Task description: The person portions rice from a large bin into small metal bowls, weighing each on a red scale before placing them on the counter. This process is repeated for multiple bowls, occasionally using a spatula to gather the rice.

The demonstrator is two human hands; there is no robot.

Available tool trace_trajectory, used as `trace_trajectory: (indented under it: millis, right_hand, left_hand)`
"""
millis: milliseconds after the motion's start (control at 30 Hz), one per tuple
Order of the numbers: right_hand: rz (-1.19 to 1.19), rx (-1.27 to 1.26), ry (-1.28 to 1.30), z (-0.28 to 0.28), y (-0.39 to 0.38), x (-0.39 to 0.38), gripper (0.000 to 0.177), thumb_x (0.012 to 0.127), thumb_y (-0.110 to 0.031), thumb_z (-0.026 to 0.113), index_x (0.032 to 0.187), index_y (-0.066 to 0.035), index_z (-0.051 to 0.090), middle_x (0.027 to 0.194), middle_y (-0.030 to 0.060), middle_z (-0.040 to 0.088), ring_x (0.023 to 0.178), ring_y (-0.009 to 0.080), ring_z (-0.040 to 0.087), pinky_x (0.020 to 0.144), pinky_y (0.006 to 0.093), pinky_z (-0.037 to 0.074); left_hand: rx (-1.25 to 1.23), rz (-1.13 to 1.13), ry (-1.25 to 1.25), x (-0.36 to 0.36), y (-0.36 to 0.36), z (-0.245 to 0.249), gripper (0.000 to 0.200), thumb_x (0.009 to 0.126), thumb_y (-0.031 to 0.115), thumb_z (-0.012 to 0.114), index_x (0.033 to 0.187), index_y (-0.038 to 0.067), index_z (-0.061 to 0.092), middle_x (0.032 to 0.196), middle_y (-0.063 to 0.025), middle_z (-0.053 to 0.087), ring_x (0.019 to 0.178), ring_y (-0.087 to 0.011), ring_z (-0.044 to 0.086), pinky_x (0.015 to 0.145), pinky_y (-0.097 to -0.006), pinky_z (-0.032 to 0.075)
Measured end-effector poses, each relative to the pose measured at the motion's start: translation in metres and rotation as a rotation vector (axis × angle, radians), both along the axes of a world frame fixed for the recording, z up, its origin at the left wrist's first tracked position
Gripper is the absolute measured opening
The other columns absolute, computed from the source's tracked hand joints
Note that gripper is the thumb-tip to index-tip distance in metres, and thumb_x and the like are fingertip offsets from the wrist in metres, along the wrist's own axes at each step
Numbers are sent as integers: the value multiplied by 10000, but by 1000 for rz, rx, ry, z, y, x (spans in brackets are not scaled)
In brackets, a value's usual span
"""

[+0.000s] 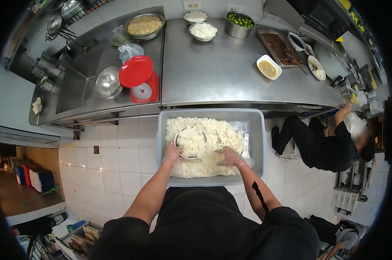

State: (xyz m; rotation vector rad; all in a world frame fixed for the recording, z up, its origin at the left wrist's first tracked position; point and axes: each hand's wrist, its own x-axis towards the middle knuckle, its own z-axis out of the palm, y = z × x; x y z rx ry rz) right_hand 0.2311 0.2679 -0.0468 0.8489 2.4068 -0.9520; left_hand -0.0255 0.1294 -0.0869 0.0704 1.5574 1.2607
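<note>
A grey plastic tub (263, 130) in front of me holds a broad bed of cooked white rice (224, 132). On the rice sits a round metal bowl (206, 149), heaped with more rice. My left hand (173, 154), in a clear plastic glove, grips the bowl's left rim. To the right of the bowl, my gloved right hand (229, 157) touches the loose rice with its fingers spread. A white rice paddle (246, 147) leans at the tub's right side, just beyond that hand.
Behind the tub runs a steel counter (204, 82) with a red scale (144, 82), metal bowls (109, 82), bowls of rice (203, 31), a pot of green limes (240, 24) and a sauce dish (268, 67). A person in black (326, 145) sits low on the right.
</note>
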Motion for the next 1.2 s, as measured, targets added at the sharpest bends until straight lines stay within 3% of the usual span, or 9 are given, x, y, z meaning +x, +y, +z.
trace_trajectory:
  millis: [100, 200, 433, 667, 767, 833, 933, 1067, 1200]
  right_hand:
    - [-364, 114, 458, -3, -7, -28, 549, 902, -384, 528, 1373, -111, 452, 1367, 211, 463, 1298, 357, 404, 1097, 430, 301]
    - [-359, 392, 573, 0, -7, -86, 516, 935, -376, 467, 1346, -65, 472, 1353, 227, 468, 1307, 353, 393, 1106, 436, 269]
    - [67, 584, 681, 23, -25, -106, 434, 961, -281, 430, 1325, -50, 481, 1312, 209, 505, 1249, 328, 459, 1076, 445, 311]
    - [50, 316, 670, 46, 14, -122, 237, 902, -157, 555, 1097, -59, 648, 1023, 174, 666, 971, 301, 640, 829, 350, 511]
    - [-237, -3, 931, 61, 28, -106, 265, 912, -191, 579, 1131, -57, 646, 1071, 188, 662, 1031, 294, 632, 852, 350, 517]
    - [-367, -245, 781, 77, 38, -81, 396, 941, -315, 540, 1254, -75, 576, 1242, 203, 582, 1186, 315, 543, 978, 393, 446]
    - [-404, 237, 751, 45, 28, -66, 617, 965, -424, 394, 1418, -8, 341, 1428, 232, 382, 1342, 368, 336, 1113, 464, 230]
    - [-198, 686, 623, 47, -1, -91, 586, 959, -338, 379, 1415, 25, 320, 1449, 266, 318, 1361, 395, 290, 1096, 475, 247]
    - [-274, 576, 600, 61, -11, -119, 610, 963, -358, 361, 1415, 46, 299, 1450, 298, 286, 1358, 415, 282, 1096, 479, 247]
  left_hand:
    - [39, -51, -2, 13, 1, 24, 225, 804, 1, 556, 974, 81, 432, 884, -109, 567, 716, -288, 648, 500, -463, 600]
    - [105, -91, 0, 29, 7, 36, 208, 814, -10, 545, 930, 99, 412, 855, -81, 548, 677, -248, 634, 479, -439, 594]
    - [184, 80, -9, 33, 23, 61, 216, 789, -45, 517, 872, 104, 384, 783, -72, 492, 599, -255, 627, 411, -462, 576]
    - [149, 20, 3, 40, 18, 71, 221, 748, -61, 491, 872, 82, 378, 818, -124, 512, 612, -287, 625, 451, -469, 588]
    - [194, 33, -52, 35, 16, 77, 225, 752, -61, 484, 902, 75, 386, 868, -151, 541, 643, -313, 640, 453, -462, 591]
    - [223, 60, -75, 28, 17, 87, 235, 755, -62, 479, 928, 71, 391, 894, -165, 551, 658, -323, 646, 456, -459, 592]
    - [267, 57, -101, 27, 22, 96, 262, 758, -64, 469, 976, 64, 398, 934, -184, 565, 685, -338, 655, 462, -454, 595]
    - [233, 54, -81, 32, 31, 109, 229, 790, -36, 471, 990, 65, 421, 966, -158, 584, 733, -298, 660, 522, -468, 610]
    - [242, 19, -51, 37, 34, 115, 232, 787, -40, 467, 985, 66, 408, 941, -147, 571, 711, -287, 655, 520, -463, 611]
